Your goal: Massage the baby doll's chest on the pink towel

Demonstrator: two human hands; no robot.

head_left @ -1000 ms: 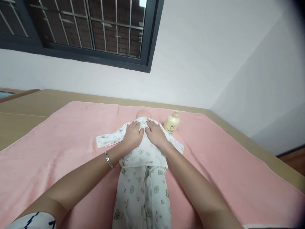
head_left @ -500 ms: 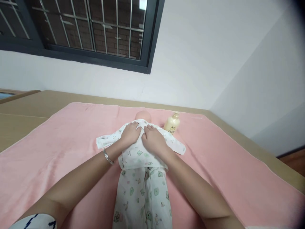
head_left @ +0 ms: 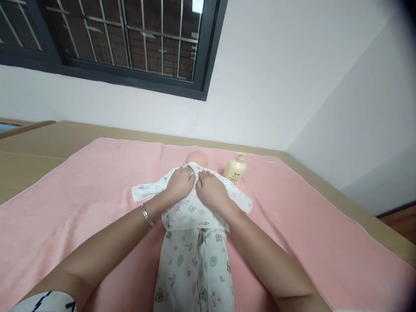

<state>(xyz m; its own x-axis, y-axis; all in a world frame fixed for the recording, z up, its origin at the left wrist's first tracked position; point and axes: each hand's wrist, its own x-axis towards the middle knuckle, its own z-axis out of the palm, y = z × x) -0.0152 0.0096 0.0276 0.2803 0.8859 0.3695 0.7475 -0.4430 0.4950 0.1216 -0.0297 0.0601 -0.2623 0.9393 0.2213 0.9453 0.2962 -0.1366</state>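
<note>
On the pink blanket (head_left: 97,225), a printed white infant top (head_left: 193,214) is lying mid-frame directly under my left hand (head_left: 180,181) and right hand (head_left: 211,187), its long axis running left to right along the sleeves (head_left: 149,190). Both hands are resting equally near the collar (head_left: 194,164), fingers curling inward; whether they're pinching cloth, I'm failing to make out.

matt cloth top (head_left: 193,211) and trousers (head_left: 179,268), soft matt blanket (head_left: 97,195), glossy metal bangle (head_left: 147,215), smooth plastic-looking bottle (head_left: 235,168).

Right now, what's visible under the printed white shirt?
The pink blanket shows around the edges of the shirt. The left hand and right hand lie on its chest; what the cloth covers underneath cannot be seen.
</note>
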